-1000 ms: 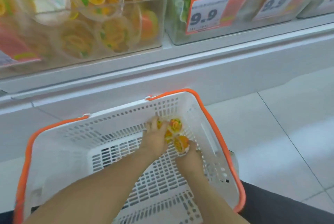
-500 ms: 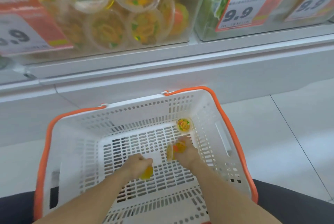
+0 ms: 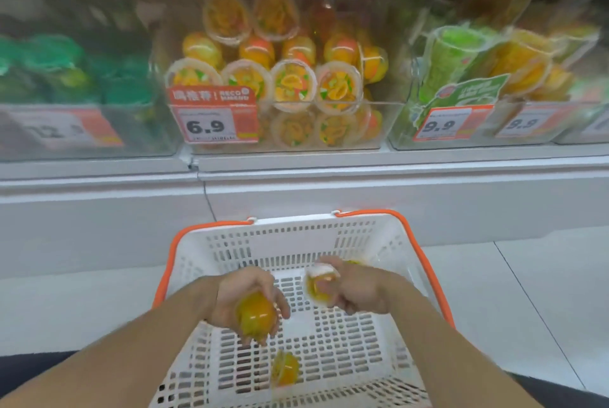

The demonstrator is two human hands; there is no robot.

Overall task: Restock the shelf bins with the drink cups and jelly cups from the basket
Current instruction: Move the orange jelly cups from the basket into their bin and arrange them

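Jelly cup [image 3: 285,371], orange, lies on its side on the slatted floor of the white basket [image 3: 389,276], nearest the viewer. Above it the left hand [image 3: 250,302] curls its fingers round another orange jelly cup [image 3: 256,311], held over the basket. To the right, apart from it, the right hand [image 3: 357,289] grips a clear-lidded jelly cup [image 3: 320,285]. The basket's orange rim [image 3: 425,262] stands close to the white shelf base. Farther off, a clear shelf bin [image 3: 369,131] holds stacked orange jelly cups behind a 6.9 price tag [image 3: 211,121].
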